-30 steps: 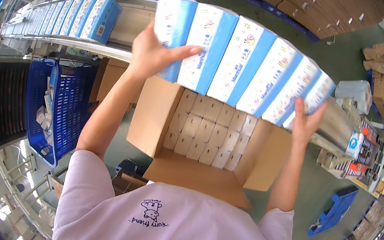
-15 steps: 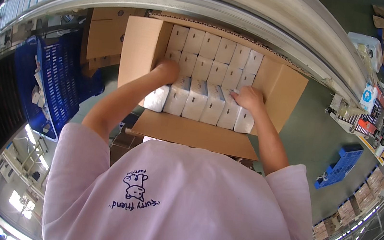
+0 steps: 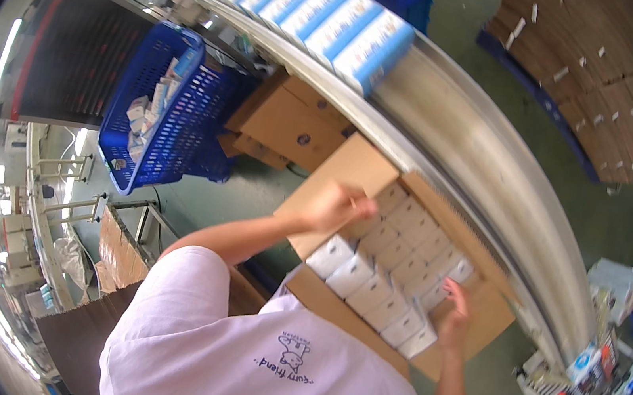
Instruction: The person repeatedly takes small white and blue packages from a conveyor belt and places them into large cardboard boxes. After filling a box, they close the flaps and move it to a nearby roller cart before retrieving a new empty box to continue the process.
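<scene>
An open cardboard box (image 3: 353, 172) stands in front of me with its flaps folded out. Rows of white, film-wrapped packs (image 3: 370, 294) fill it; the near row sits higher than those behind. My left hand (image 3: 335, 209) hovers over the left flap, beside the packs. Motion smears its partly curled fingers, and I see nothing held in them. On the other side, my right hand (image 3: 456, 312) is raised by the box's right end, fingers apart and holding nothing.
A conveyor (image 3: 493, 133) curves past the box's far side, carrying a line of blue-and-white packs (image 3: 346, 30). To the left stand a blue crate (image 3: 194, 121) with small packs in it and folded cardboard (image 3: 299, 119). Stacked cardboard (image 3: 595, 82) lies far right.
Both hands have come up off the packs, the left toward the left flap and the right toward the box's right end. My view has turned, bringing the conveyor's packs into sight.
</scene>
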